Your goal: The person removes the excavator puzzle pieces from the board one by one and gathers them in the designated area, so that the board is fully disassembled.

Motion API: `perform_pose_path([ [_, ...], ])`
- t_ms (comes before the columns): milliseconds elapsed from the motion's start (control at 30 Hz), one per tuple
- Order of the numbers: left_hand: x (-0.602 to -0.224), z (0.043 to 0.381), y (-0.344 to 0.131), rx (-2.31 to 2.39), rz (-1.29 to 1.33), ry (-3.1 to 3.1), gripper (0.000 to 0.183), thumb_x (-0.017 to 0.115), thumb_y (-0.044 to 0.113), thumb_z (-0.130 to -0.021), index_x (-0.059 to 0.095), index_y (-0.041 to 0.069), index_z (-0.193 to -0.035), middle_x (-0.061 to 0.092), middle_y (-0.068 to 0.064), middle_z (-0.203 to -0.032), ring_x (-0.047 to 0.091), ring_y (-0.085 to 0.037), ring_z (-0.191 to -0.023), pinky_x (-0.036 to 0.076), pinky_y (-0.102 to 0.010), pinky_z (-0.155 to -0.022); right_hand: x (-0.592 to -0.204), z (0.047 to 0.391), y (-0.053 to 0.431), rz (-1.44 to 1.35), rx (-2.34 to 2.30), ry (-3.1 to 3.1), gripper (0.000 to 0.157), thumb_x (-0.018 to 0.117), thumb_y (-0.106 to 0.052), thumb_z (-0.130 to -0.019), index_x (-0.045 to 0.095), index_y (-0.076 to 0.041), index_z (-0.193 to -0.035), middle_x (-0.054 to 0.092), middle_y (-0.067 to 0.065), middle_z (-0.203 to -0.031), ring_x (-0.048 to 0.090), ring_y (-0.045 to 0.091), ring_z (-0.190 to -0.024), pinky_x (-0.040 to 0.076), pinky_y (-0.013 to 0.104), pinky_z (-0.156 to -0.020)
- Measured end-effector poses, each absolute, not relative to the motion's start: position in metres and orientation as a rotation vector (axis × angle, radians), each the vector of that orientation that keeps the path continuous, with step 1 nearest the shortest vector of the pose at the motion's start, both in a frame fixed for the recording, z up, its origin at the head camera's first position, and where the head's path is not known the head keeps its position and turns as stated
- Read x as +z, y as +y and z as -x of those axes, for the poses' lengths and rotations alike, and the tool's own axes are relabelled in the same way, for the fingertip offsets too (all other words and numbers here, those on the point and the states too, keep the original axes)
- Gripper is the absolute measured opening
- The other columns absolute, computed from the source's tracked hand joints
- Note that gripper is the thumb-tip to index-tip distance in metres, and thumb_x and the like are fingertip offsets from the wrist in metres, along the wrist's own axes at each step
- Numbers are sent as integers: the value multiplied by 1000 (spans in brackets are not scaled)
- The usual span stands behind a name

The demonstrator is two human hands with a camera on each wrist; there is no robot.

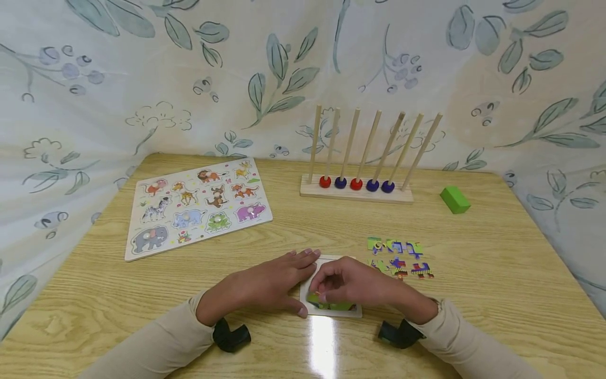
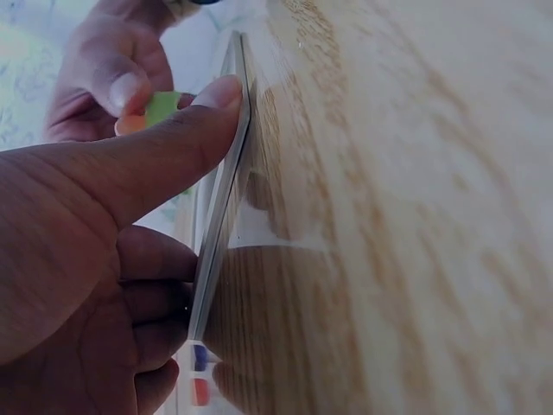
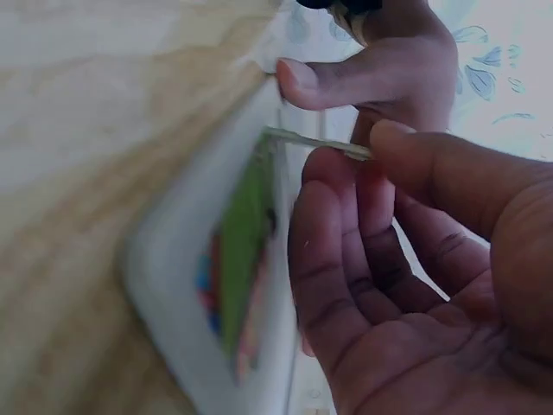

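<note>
My right hand [image 1: 355, 281] pinches a green puzzle piece [image 3: 320, 143] between thumb and fingertips, tilted over a small pale puzzle tray [image 1: 333, 314]. One end of the piece is close over the tray's corner in the right wrist view. Green picture pieces [image 3: 242, 242] lie inside the tray along its near side. At the tray's left side, my left hand [image 1: 279, 281] rests with its fingers stretched out, the thumb [image 2: 194, 130] against the edge. Several loose puzzle pieces [image 1: 396, 246] lie just beyond the right hand, some partly hidden by it.
An animal peg puzzle board [image 1: 199, 208] lies at the back left. Behind the tray stands a wooden peg rack [image 1: 357, 195] with tall rods and red and blue beads. A green block [image 1: 455, 200] sits at the back right. Patterned cloth hangs behind the table [image 1: 497, 295].
</note>
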State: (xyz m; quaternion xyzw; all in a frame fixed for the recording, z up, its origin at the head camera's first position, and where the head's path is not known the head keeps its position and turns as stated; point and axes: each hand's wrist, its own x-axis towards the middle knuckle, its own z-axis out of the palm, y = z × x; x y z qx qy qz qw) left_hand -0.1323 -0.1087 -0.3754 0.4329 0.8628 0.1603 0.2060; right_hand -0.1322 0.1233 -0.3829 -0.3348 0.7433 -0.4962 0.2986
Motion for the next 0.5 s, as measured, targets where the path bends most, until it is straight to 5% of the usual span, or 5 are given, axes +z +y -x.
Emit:
perform_pose_path([
  [500,-374,131,-108,427,-1203,2411,90,70,46,-86,29,0,-151,10,-8,-162,9,-23,-147,10,-37,-118,-377,133,134,877,-1323,2083,12,61,-5,-95,71,-8,-101,67,1,-99,62,15,-84,54,28,-74],
])
